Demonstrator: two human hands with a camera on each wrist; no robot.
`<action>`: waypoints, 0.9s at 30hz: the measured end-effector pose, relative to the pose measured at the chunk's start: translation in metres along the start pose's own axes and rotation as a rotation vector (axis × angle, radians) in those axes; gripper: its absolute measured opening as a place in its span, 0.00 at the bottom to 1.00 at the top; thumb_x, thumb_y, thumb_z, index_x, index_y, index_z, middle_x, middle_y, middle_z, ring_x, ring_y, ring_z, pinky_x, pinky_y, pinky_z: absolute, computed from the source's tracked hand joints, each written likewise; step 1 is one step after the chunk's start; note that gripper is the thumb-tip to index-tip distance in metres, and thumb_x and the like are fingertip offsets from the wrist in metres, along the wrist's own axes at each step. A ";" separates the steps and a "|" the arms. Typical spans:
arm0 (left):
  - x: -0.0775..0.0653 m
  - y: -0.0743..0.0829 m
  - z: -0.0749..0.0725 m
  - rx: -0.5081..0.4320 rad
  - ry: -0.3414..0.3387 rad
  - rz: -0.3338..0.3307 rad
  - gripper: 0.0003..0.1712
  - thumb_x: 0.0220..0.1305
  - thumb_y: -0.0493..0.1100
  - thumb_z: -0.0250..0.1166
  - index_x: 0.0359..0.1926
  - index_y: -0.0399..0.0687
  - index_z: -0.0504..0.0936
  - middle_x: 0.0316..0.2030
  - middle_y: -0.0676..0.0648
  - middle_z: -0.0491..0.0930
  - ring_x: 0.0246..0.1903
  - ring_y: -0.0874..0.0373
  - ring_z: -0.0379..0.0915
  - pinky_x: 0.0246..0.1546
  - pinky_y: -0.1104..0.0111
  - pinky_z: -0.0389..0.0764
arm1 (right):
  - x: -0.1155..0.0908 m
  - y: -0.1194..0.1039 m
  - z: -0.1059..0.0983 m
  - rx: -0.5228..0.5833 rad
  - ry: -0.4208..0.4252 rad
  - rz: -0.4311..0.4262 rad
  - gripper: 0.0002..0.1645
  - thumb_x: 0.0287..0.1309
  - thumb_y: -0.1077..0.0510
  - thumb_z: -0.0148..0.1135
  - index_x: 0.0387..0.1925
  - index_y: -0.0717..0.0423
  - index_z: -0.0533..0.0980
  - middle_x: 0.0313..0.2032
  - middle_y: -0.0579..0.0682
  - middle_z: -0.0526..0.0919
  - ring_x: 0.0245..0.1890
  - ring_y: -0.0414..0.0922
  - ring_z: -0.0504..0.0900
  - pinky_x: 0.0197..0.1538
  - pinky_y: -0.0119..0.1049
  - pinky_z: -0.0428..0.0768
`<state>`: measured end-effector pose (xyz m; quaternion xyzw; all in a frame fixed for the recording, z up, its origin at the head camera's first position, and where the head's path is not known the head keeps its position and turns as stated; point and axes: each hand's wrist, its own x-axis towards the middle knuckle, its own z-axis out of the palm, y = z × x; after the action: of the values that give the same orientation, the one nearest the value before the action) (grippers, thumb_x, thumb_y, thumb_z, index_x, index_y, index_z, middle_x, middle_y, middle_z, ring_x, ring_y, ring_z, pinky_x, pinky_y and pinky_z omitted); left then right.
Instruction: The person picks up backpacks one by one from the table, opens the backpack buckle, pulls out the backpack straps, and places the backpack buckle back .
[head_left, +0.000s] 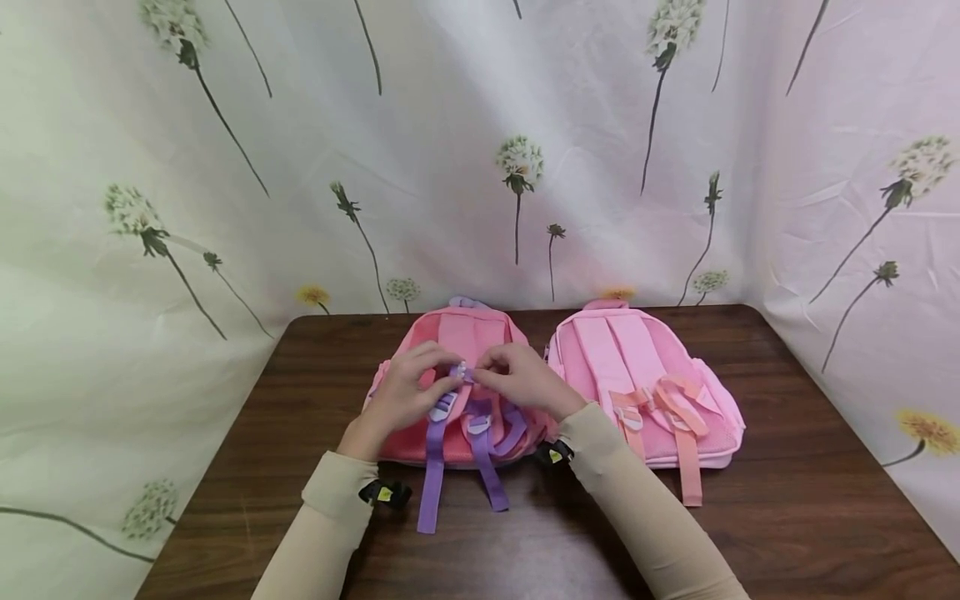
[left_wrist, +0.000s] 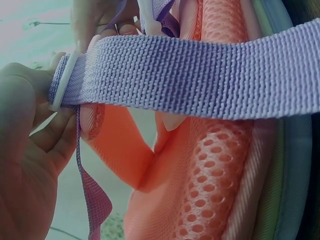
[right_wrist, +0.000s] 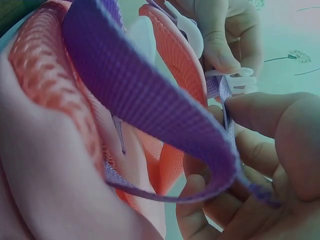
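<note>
A coral-pink backpack (head_left: pixel 408 442) lies on the table with its shoulder straps facing up. Over it, my left hand (head_left: pixel 405 387) pinches a small white pronged buckle (right_wrist: pixel 242 82) between thumb and fingers. My right hand (head_left: pixel 525 379) meets it from the other side, thumb and finger pinching the purple webbing strap (right_wrist: pixel 227 102) close beside the buckle. A loop of this webbing hangs below the right fingers. Lower on the pack, two white strap adjusters (head_left: pixel 478 425) carry purple strap ends (head_left: pixel 431 492) that hang down over the table.
To the right lies a second, light-pink backpack (head_left: pixel 716 408), with orange straps (head_left: pixel 688 467) and its own white adjuster (head_left: pixel 630 418). Both packs rest on a dark wooden table (head_left: pixel 247 467). A dandelion-print curtain (head_left: pixel 450 208) stands behind and at the sides.
</note>
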<state>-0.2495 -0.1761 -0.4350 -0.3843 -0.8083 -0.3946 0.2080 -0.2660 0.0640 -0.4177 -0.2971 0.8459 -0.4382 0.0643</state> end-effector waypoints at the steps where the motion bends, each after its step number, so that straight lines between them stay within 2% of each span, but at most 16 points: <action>1: 0.001 0.000 0.000 -0.001 0.001 0.004 0.14 0.61 0.32 0.77 0.48 0.44 0.89 0.40 0.51 0.84 0.39 0.58 0.78 0.42 0.64 0.81 | 0.000 0.000 0.000 0.000 -0.002 0.002 0.09 0.73 0.50 0.65 0.37 0.49 0.85 0.32 0.43 0.84 0.31 0.41 0.78 0.36 0.34 0.78; 7: 0.003 0.001 0.001 0.000 -0.009 0.010 0.14 0.62 0.32 0.76 0.48 0.44 0.88 0.41 0.50 0.85 0.40 0.57 0.78 0.43 0.62 0.81 | -0.001 -0.001 -0.001 0.015 0.010 -0.020 0.09 0.73 0.53 0.65 0.37 0.51 0.85 0.30 0.43 0.83 0.29 0.40 0.76 0.34 0.34 0.77; 15: 0.003 0.002 0.000 -0.007 -0.028 -0.035 0.15 0.62 0.32 0.76 0.49 0.45 0.89 0.41 0.51 0.84 0.41 0.59 0.77 0.45 0.66 0.81 | 0.002 -0.005 0.001 0.018 0.016 -0.056 0.07 0.73 0.56 0.65 0.39 0.51 0.86 0.33 0.43 0.86 0.32 0.40 0.78 0.38 0.33 0.78; 27: 0.002 0.002 0.001 -0.018 0.005 -0.021 0.16 0.60 0.29 0.76 0.48 0.43 0.89 0.40 0.51 0.84 0.39 0.57 0.78 0.43 0.64 0.81 | -0.003 -0.001 0.000 0.046 0.021 0.018 0.07 0.72 0.53 0.66 0.37 0.49 0.85 0.32 0.44 0.84 0.32 0.42 0.79 0.37 0.36 0.80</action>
<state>-0.2488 -0.1736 -0.4331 -0.3767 -0.8081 -0.4051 0.2022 -0.2636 0.0652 -0.4173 -0.2836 0.8388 -0.4599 0.0662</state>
